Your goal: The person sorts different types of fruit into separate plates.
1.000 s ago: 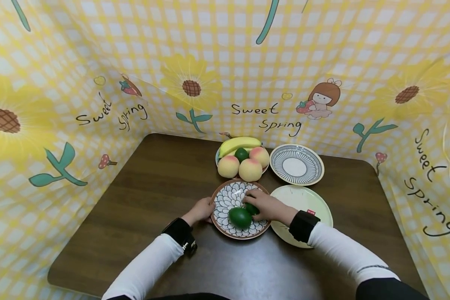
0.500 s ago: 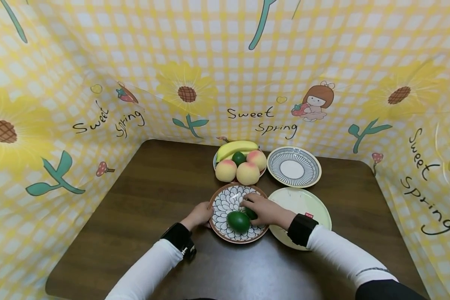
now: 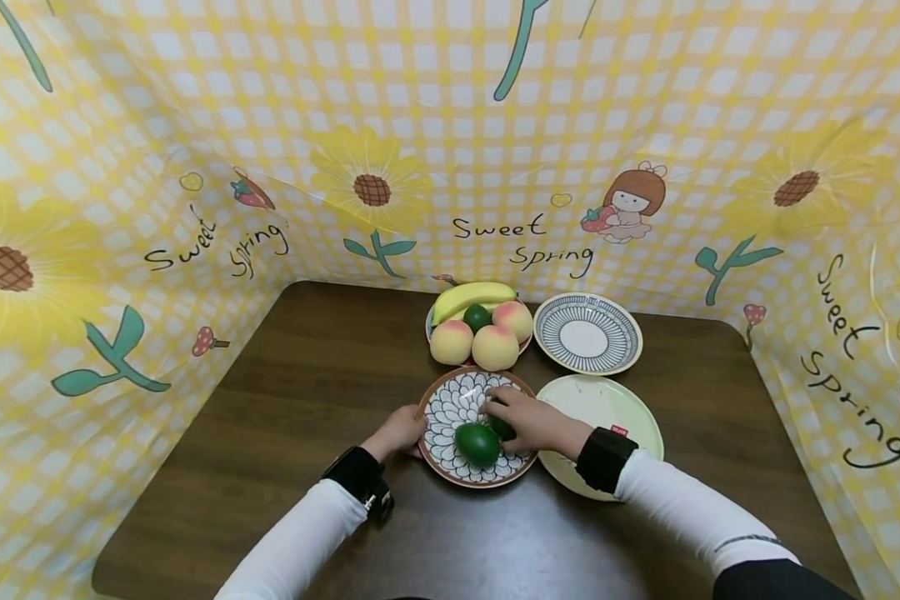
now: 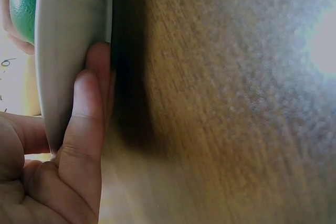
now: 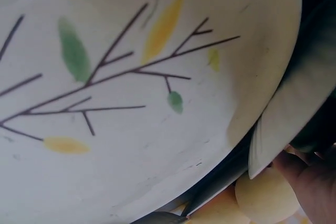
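Two dark green avocados sit in the brown-rimmed, petal-patterned ceramic plate (image 3: 450,400) at the table's near centre: the larger avocado (image 3: 477,443) lies at the plate's 6 o'clock, while the smaller avocado (image 3: 502,428) is gripped under the curled fingers of the right hand (image 3: 528,419). The left hand (image 3: 399,430) holds the plate's rim at 9 o'clock, fingers pressed against its outer wall. A pale green round plate (image 3: 607,408) lies just beside it at 3 o'clock.

At table (image 3: 285,400) centre, petal-patterned plate (image 3: 450,400) with two avocados (image 3: 477,443) in its 5 o'clock part. At 12 o'clock, touching, fruit plate (image 3: 430,317). At 3 o'clock, pale plate (image 3: 607,404); at 1 o'clock, striped plate (image 3: 587,335). Left hand (image 3: 399,430) at 9 o'clock rim; right hand (image 3: 528,420) over avocados.
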The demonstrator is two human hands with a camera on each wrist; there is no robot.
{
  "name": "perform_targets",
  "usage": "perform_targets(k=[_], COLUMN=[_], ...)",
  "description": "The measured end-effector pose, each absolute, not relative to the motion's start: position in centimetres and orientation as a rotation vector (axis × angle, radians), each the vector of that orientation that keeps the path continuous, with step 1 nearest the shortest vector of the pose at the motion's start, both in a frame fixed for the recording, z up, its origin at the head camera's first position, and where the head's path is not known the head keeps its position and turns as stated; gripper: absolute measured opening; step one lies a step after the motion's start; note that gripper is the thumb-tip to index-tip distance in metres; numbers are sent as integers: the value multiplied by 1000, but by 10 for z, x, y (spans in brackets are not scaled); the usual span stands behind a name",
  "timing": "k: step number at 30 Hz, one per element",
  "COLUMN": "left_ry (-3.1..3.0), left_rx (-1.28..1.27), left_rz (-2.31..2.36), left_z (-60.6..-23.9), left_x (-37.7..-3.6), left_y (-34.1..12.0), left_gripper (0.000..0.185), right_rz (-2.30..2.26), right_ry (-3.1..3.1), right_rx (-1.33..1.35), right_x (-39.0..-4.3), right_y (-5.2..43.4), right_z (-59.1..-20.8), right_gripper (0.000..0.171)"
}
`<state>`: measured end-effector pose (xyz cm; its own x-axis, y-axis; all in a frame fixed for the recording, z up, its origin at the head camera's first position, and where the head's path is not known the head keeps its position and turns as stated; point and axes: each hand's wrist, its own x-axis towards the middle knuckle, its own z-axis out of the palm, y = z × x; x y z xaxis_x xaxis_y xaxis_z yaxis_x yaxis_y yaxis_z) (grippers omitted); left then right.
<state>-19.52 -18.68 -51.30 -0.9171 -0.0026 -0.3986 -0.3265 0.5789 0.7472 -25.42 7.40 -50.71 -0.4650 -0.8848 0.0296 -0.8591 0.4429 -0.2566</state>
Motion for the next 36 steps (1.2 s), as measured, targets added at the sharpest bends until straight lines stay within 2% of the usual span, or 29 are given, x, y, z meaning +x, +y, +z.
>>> perform_targets(k=[11,18,26,36], left_ry=[2446,2462,2415,2394], left_rx=[-265,-270,-281,-273], left_rz=[1278,1318,1374,1380], left_z=[-513,-516,-514,-514], left_x=[-197,-195,-189,-190], left_y=[-190,-188,-187,-189], left_gripper=[37,37,34,33], right_rz=[-299,-289,-499,-697], right_ry=[2607,2646,2727,2796], right_rx=[-1614,-1559,-1440,-1212], right_x=[-252,-259,-297,-355], right_y=[73,70,60,35], right_z=[-496,-455,-393,-362], right_gripper=[66,74,61,59])
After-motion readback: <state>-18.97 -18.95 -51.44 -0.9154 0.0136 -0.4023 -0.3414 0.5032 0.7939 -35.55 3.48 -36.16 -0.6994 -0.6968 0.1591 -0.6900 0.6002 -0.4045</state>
